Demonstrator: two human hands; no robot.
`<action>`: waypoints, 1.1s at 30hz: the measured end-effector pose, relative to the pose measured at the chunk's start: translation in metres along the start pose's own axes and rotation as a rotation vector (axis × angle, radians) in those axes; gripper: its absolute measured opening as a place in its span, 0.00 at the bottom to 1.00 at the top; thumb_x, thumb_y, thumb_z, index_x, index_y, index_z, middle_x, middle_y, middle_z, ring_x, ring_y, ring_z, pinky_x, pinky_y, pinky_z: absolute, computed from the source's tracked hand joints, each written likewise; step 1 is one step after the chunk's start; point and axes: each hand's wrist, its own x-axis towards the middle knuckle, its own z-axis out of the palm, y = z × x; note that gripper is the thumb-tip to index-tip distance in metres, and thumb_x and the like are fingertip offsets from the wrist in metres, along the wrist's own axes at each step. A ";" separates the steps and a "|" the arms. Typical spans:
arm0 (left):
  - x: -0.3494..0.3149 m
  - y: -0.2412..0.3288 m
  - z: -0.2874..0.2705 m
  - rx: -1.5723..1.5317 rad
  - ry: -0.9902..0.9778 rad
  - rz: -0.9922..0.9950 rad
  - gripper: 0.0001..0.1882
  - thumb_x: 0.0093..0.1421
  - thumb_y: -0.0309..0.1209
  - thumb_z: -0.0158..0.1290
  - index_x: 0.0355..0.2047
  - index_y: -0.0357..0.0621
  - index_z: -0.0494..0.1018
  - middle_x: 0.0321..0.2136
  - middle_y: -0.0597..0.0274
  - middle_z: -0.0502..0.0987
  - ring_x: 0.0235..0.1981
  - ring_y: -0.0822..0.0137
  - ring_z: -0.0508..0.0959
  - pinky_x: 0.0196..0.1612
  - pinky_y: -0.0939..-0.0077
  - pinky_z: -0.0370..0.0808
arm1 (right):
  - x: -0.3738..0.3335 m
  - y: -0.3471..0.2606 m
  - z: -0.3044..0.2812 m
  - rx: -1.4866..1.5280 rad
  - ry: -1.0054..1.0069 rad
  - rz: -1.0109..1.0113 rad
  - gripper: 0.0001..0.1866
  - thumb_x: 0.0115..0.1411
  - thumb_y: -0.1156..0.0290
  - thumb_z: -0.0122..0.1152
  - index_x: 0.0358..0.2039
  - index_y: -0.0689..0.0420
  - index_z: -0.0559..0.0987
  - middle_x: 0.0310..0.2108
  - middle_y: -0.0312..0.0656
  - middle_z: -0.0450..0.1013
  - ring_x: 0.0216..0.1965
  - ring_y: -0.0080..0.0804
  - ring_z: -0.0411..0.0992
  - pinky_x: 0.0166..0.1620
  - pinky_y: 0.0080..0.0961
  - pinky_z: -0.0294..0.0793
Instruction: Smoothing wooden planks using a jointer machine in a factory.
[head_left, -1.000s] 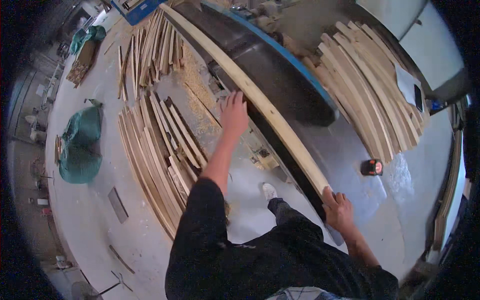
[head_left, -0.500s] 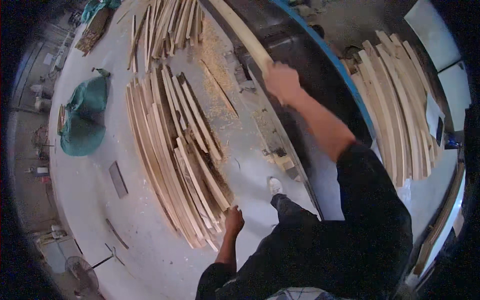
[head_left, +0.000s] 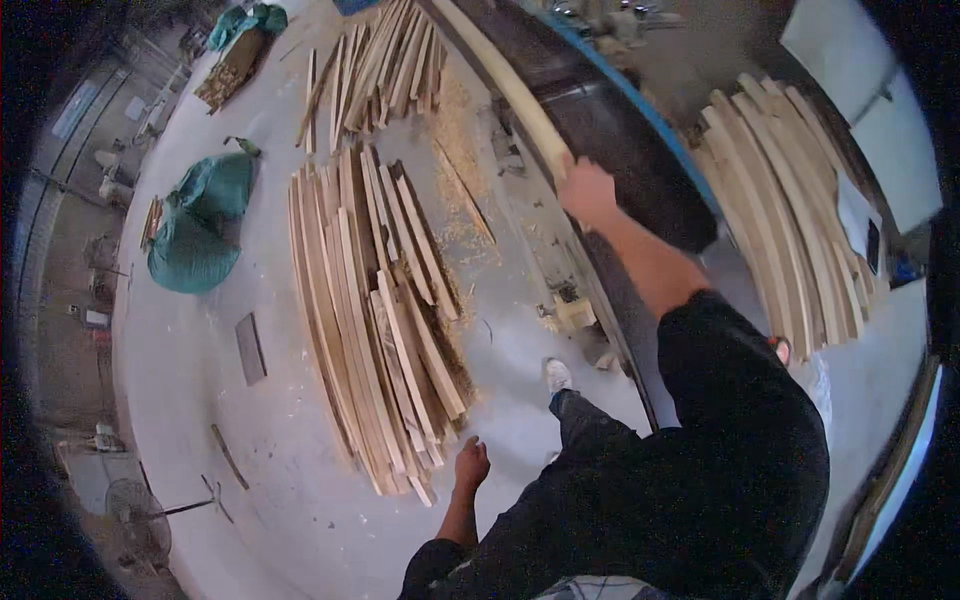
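Observation:
My right hand [head_left: 588, 192] is closed around the near end of a long pale wooden strip [head_left: 515, 95]. That strip lies along the long dark machine bed [head_left: 625, 155] with a blue edge. My left hand [head_left: 472, 463] hangs low with its fingers curled in, and no object shows in it. It is nearest to the front ends of a stack of long curved wooden strips [head_left: 340, 320] on the floor, apart from them. The far end of the strip in my right hand runs to the top of the view.
Another bundle of wooden strips [head_left: 385, 65] lies farther off beside sawdust [head_left: 465, 150]. To the right stands a stack of curved boards [head_left: 770, 210] with a white sheet [head_left: 856, 210] on it. Green sacks [head_left: 200, 235] sit at left. A fan [head_left: 138, 520] stands lower left.
The whole view has shifted, so the stacks appear farther right. My right hand keeps its hold on the strip. My left hand has come slightly away from the stack's front ends.

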 end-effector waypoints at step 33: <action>-0.340 0.296 0.197 0.396 0.252 1.085 0.26 0.60 0.39 0.50 0.54 0.36 0.61 0.61 0.44 0.58 0.66 0.49 0.53 0.62 0.39 0.51 | -1.154 0.113 -0.360 -0.058 -0.346 0.559 0.45 0.42 0.62 0.72 0.62 0.51 0.64 0.37 0.47 0.69 0.41 0.48 0.67 0.39 0.43 0.70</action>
